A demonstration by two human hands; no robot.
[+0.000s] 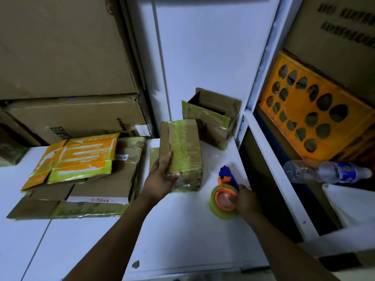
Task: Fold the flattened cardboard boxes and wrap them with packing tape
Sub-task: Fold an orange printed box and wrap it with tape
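Observation:
A small folded cardboard box (182, 147), wrapped in yellowish tape, stands on the white table (182, 230). My left hand (162, 177) grips its near left corner, fingers up the side and thumb on the lower front. My right hand (246, 201) holds a roll of packing tape in a dispenser (224, 196) with an orange hub and blue handle, resting on the table to the right of the box. A stack of flattened cardboard boxes (81, 179), one with orange print on top, lies at the left.
An open taped box (211, 116) stands behind the held one against the white wall. Large cartons (67, 57) are piled at the back left. On the right shelf sit an orange crate (316, 110) and a lying plastic bottle (328, 172).

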